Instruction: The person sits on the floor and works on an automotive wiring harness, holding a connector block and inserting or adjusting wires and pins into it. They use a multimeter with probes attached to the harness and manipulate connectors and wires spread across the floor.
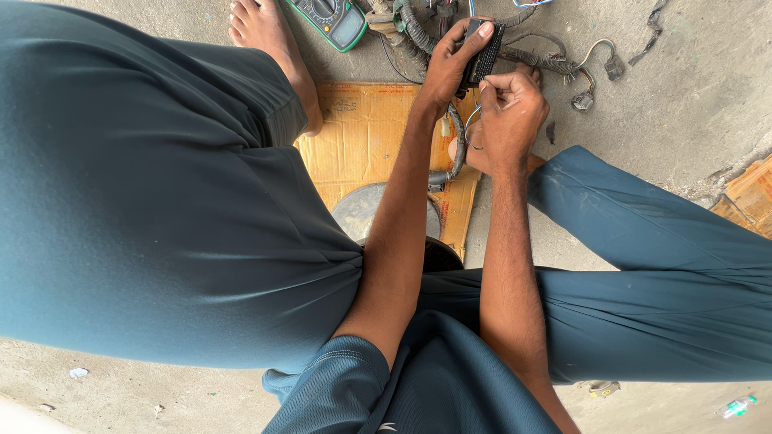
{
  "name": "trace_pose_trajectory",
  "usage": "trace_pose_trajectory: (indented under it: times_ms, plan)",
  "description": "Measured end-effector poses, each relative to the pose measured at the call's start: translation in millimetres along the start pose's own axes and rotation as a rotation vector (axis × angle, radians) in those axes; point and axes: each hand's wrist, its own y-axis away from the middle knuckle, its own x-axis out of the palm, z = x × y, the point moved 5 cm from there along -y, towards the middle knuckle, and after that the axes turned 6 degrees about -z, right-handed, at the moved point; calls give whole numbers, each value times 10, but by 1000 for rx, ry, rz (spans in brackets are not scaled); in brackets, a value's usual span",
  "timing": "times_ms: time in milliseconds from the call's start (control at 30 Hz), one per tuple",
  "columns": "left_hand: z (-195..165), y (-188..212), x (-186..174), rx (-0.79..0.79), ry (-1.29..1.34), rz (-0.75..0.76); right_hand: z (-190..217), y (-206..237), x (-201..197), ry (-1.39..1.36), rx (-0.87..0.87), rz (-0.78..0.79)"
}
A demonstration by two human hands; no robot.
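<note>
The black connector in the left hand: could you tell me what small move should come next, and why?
Probably steady the black connector and ease the right hand up to its lower end: the left hand already grips it, and the right fingertips pinch a thin wire just beneath.

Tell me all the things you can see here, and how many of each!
Connector block: one, black, gripped in the left hand near the top.
Wire harness: one tangled bundle, dark grey, on the floor at the top, with small plugs on its right ends.
Multimeter: one, green with a grey screen, top edge, beside the bare foot.
Cardboard sheet: one, tan, flat on the floor under the hands.
Round disc: one, grey, near the cardboard's lower edge, partly hidden.
Concrete floor: grey, all around.
Small bottle: one, clear with green, bottom right corner.
Bare foot: one, top left.
Left hand: holds the connector.
Right hand: fingertips at the connector's lower end.
</note>
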Motion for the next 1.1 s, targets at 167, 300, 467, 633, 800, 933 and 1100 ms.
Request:
trace_pose_trajectory:
  times_ms: [167, 300, 467, 633, 800, 933, 1100]
  plan:
    - [-23, 12, 48, -27, 0, 10, 34, -22, -31, 103, -86, -25]
    - [-37, 23, 68, -21, 40, 15, 32, -47, -35, 220, -127, -30]
    - [-16, 23, 118, -2, 1, 38, 52, -78, -89, 310, -194, -15]
    - [12, 25, 153, 33, -2, 62, 80, -88, -113, 384, -198, 23]
    - [51, 33, 135, 2, -51, 33, 48, -57, -133, 237, -46, 30]
    - [64, 54, 133, -18, -40, 26, 48, -22, -160, 162, -28, 7]
    - [63, 67, 129, -26, -42, 21, 36, -1, -160, 133, -47, 2]
